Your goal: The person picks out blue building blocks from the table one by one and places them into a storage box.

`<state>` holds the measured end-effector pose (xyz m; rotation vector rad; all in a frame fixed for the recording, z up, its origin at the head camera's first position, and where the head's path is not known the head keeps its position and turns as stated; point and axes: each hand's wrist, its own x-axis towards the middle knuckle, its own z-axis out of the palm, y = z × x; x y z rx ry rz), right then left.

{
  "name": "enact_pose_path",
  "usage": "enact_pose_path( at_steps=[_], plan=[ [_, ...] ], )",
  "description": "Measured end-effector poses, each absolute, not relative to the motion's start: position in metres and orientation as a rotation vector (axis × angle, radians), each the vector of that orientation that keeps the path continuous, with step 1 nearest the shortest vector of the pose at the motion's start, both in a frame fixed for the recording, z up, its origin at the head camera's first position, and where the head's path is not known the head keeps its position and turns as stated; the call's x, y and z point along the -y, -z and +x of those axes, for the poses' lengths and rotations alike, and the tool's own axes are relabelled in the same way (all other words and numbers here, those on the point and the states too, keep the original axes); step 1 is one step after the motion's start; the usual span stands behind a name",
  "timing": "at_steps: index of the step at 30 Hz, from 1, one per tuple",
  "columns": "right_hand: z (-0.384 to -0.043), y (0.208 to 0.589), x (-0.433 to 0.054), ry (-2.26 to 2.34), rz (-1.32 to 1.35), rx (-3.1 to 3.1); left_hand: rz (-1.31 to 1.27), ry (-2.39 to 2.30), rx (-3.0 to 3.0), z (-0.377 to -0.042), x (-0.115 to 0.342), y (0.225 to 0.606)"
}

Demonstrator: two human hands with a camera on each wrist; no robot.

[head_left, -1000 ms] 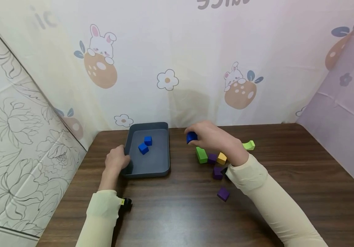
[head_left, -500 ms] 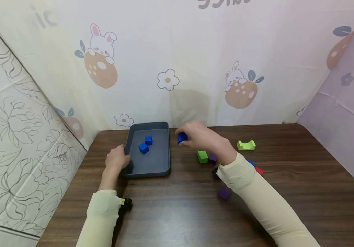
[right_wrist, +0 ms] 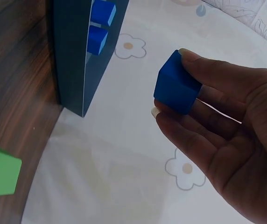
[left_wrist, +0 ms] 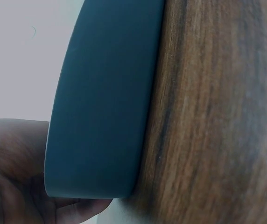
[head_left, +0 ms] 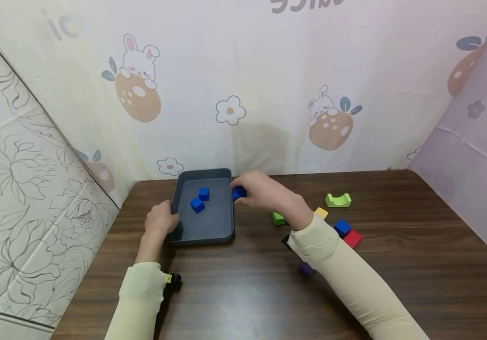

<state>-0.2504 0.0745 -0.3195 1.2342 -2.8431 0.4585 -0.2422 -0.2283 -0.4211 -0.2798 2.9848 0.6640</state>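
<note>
My right hand point(head_left: 264, 191) pinches a blue block point(right_wrist: 176, 85) between thumb and fingertips. In the head view that block overlaps the right rim of the dark grey tray point(head_left: 205, 229); the right wrist view shows it raised above the table. Two blue cubes, one nearer point(head_left: 197, 204) and one farther point(head_left: 203, 193), sit inside the tray toward its back. At the tray's left side, my left hand point(head_left: 161, 219) grips the wall, with the thumb over the rim. The left wrist view shows the tray's outer wall point(left_wrist: 103, 102), and part of that hand is hidden behind it.
Right of the tray lie a green block point(head_left: 277, 218), a yellow block point(head_left: 321, 213), a blue block point(head_left: 342, 228), a red block point(head_left: 352, 239) and a purple block point(head_left: 306, 269). A lime-green curved block point(head_left: 338, 200) lies farther back. A printed curtain point(head_left: 269, 94) hangs behind the table.
My right hand has moved left with the blue block, from over the loose blocks to the tray's right rim. The blue and red blocks on the table came into view. My left hand stays put.
</note>
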Motion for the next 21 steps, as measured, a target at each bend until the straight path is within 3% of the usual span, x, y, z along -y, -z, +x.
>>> enact_pose_path(
  at_steps=[21],
  plan=[
    [-0.246, 0.332, -0.048, -0.589, 1.242, 2.784, -0.271, -0.662, -2.989, -0.242, 0.229, 0.421]
  ],
)
